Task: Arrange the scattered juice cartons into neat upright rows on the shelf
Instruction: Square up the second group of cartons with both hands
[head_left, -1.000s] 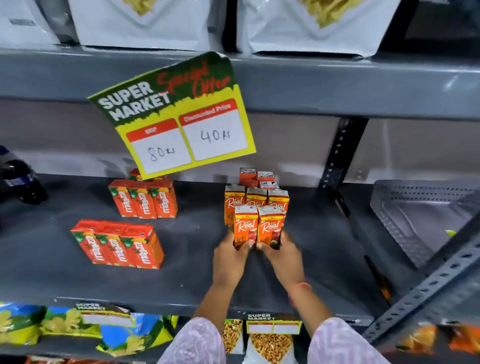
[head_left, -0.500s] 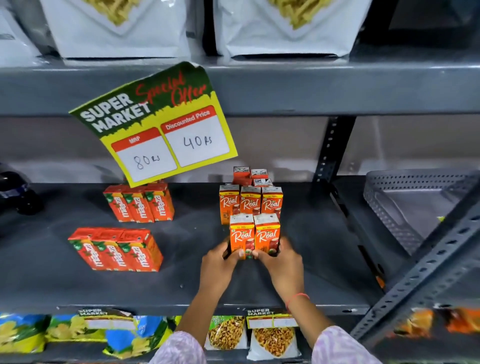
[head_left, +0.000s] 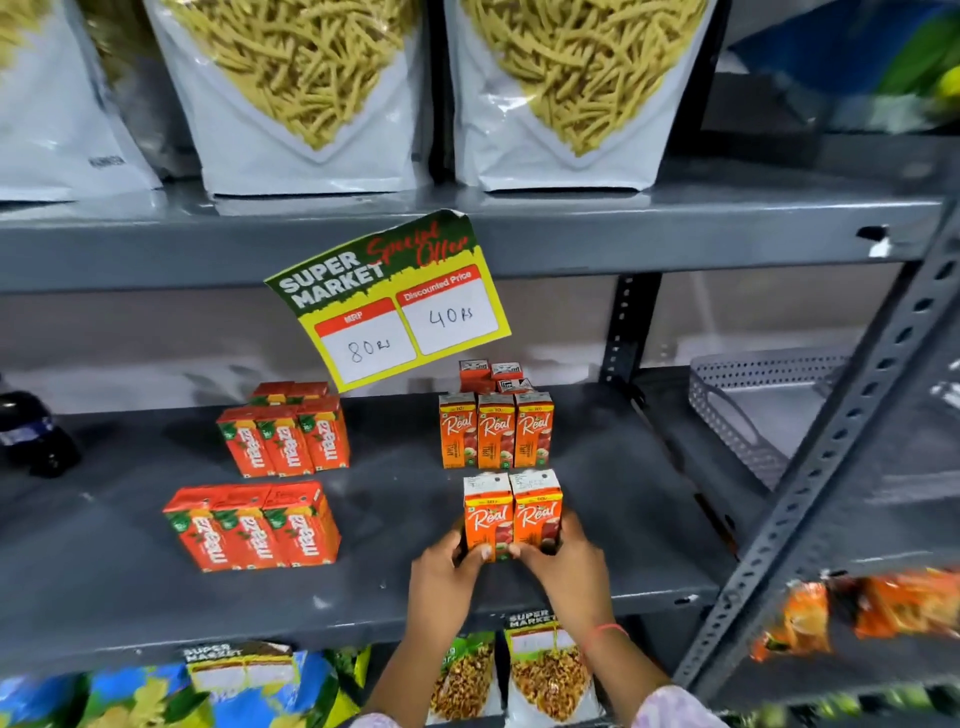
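Two orange Real juice cartons (head_left: 511, 512) stand upright side by side near the front of the grey shelf (head_left: 395, 597). My left hand (head_left: 441, 582) grips the left carton's lower side and my right hand (head_left: 566, 566) grips the right carton, pressing the pair together. Behind them stands a row of three Real cartons (head_left: 496, 436), with more red-topped cartons (head_left: 491, 375) further back. To the left, three red Maaza cartons (head_left: 254, 525) form a front row and another Maaza group (head_left: 285, 439) stands behind.
A yellow price sign (head_left: 395, 306) hangs from the upper shelf above the cartons. White snack bags (head_left: 311, 93) fill the shelf above. A perforated grey tray (head_left: 769, 410) sits at right behind a slanted metal post (head_left: 841, 467). A dark bottle (head_left: 31, 431) lies far left.
The view has tilted upward and shifted, showing more of the upper shelf. My hands still hold the front pair of Real cartons, now a little further from the row behind.
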